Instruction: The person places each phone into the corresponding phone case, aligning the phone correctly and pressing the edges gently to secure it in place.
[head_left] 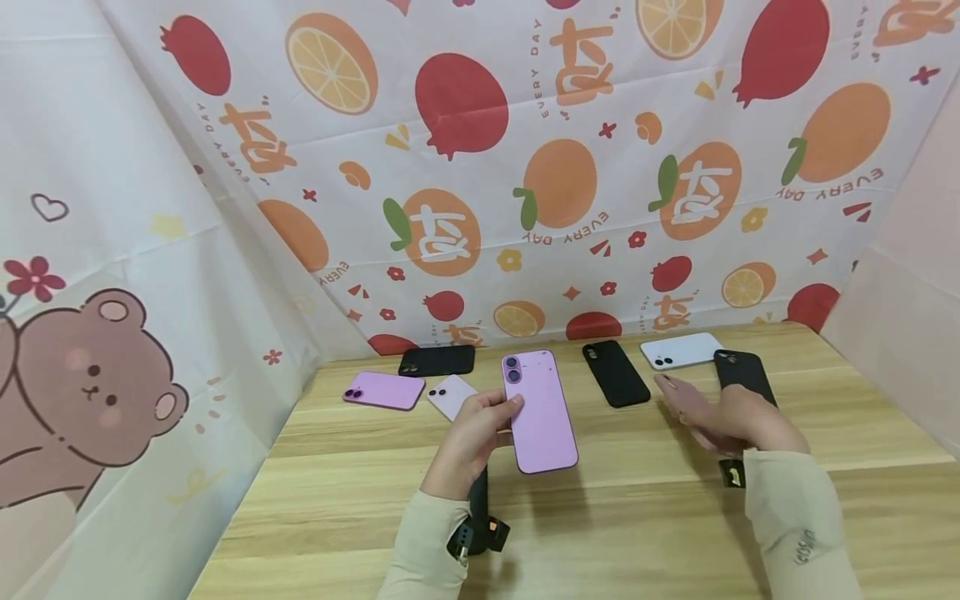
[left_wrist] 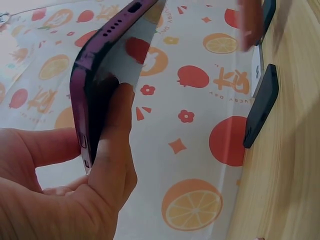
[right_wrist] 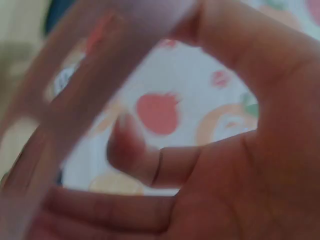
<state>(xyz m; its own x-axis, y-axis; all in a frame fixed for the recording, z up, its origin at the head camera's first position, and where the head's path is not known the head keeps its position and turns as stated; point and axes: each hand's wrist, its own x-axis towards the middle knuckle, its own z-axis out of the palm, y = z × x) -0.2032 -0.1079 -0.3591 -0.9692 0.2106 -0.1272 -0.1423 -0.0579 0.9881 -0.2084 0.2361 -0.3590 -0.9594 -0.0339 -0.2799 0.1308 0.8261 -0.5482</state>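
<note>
My left hand [head_left: 474, 433] grips a pink-purple phone [head_left: 542, 417] by its left edge, thumb on the back and fingers on the screen side. Its back with two camera lenses faces me, raised over the table. In the left wrist view the phone [left_wrist: 82, 95] shows its purple frame and dark, reflecting screen. On the right, my right hand [head_left: 750, 417] holds a dusky-pink phone case [head_left: 681, 402], tilted and blurred. Close up in the right wrist view, slots show along the edge of the case [right_wrist: 95, 85], with the thumb and fingers around it.
Behind the hands lie a purple phone [head_left: 382, 391], a pale phone [head_left: 452, 396], a white phone [head_left: 681, 350] and black phone cases [head_left: 437, 360], one of them partly behind the right hand. A printed cloth [head_left: 480, 183] hangs along the back of the wooden table [head_left: 337, 500].
</note>
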